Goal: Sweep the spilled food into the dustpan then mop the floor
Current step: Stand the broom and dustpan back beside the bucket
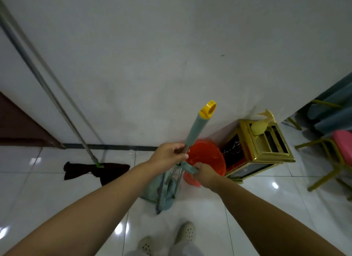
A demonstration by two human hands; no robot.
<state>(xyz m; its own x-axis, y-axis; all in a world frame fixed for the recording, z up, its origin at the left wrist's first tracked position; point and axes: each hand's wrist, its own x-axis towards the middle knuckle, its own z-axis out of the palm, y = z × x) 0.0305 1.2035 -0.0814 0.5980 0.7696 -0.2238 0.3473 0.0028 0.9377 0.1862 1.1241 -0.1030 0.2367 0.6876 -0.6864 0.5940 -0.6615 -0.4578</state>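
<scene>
Left hand (168, 154) wrapped around the broom handle (198, 129) just below its teal grip. Right hand (204, 172) clenched on the teal dustpan handle (187, 168). Broom and dustpan (162, 191) nested upright on the tiled floor (76, 198), beside a red bucket (207, 156). Best parted gently, dustpan kept level. Mop (95, 168) propped against the wall (152, 55), well left. No spilled food visible.

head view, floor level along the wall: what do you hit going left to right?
Dark mop cloth with its metal pole leaning on the wall → teal broom-and-dustpan set, gripped by left hand and right hand → red bucket → gold-framed box → pink-seated stool.
</scene>
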